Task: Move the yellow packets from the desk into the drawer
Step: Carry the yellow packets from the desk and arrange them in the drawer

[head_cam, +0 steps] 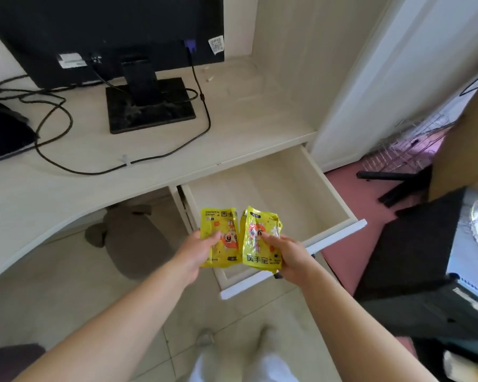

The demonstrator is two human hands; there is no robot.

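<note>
Two yellow packets with cartoon prints hang side by side over the near end of the open drawer (273,188). My left hand (196,253) pinches the left packet (218,227) by its lower edge, thumb on top. The right packet (260,244) is gripped by my right hand (290,257) along its right side. The drawer is pulled out from under the pale wooden desk (94,166), and the part of its inside that shows holds nothing. The packets and hands hide its near left corner.
A black monitor (108,31) on a square stand (149,106) sits on the desk with black cables (66,128) looping across it. A dark object lies at the desk's left edge. A grey plush shape (133,238) lies on the floor under the desk. Dark furniture stands at the right.
</note>
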